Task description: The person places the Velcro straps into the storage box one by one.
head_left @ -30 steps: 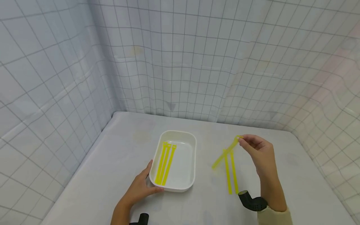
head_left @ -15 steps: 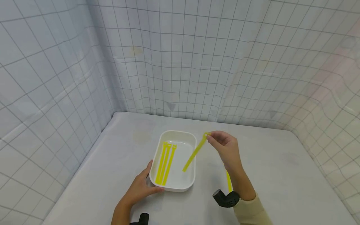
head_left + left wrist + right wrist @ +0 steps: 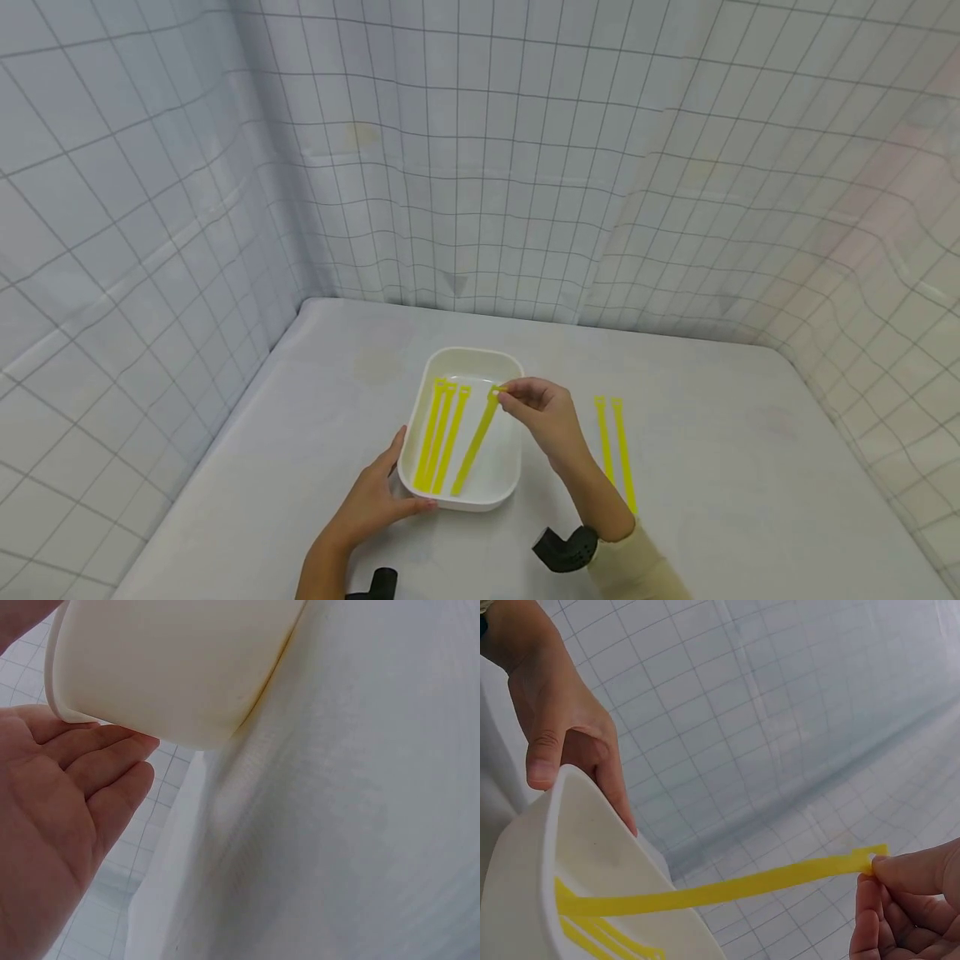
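Note:
My right hand (image 3: pixel 546 414) pinches the slotted head of a flat yellow cable strap (image 3: pixel 476 443) between thumb and fingers. The strap slants down into a white plastic tray (image 3: pixel 497 468); in the right wrist view its far end is by the tray's wall. Several similar straps (image 3: pixel 448 440) lie side by side along the tray's left part, heads away from me. With its thumb at the near rim and fingers along the left side, my left hand (image 3: pixel 380 498) holds the tray's near-left corner. The left wrist view has those fingers (image 3: pixel 112 761) against the tray's outer wall.
Two more yellow straps (image 3: pixel 622 450) lie on the white-covered table (image 3: pixel 720 450) to the right of the tray, partly behind my right forearm. Grid-patterned white sheets (image 3: pixel 480 167) rise at the back and on both sides.
The right hand has carried the strap leftward from above the two straps on the table, then lowered it into the tray. My left hand and the tray have stayed put.

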{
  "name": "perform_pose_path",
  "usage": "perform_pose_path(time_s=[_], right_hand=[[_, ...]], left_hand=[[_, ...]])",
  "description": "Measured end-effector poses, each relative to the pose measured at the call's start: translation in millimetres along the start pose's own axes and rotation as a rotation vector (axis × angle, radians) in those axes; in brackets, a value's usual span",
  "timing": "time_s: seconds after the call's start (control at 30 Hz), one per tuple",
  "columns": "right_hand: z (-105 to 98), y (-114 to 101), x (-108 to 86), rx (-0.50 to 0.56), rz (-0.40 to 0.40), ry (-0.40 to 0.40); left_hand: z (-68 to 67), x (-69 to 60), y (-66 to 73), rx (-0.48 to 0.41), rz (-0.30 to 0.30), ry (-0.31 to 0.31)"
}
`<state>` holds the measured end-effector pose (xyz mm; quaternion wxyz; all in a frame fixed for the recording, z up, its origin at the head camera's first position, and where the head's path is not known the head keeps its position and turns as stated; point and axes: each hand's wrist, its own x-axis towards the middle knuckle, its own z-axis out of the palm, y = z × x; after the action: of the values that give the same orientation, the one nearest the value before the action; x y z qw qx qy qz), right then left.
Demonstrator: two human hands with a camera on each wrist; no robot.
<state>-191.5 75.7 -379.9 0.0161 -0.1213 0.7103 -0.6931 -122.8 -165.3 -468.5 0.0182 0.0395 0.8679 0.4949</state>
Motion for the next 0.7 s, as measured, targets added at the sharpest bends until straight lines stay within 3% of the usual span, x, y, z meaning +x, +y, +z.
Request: perform_pose_path(time_s=[0.37, 0.7], right_hand=[[7.4, 5.6, -1.6, 0.019, 0.04, -0.032], [12.3, 17.6, 7.5, -0.042, 0.055, -0.019]], left_hand=[[-0.9, -0.8, 0.7, -0.007, -0.009, -0.004], [0.1, -1.0, -0.3, -0.003, -0.004, -0.003]])
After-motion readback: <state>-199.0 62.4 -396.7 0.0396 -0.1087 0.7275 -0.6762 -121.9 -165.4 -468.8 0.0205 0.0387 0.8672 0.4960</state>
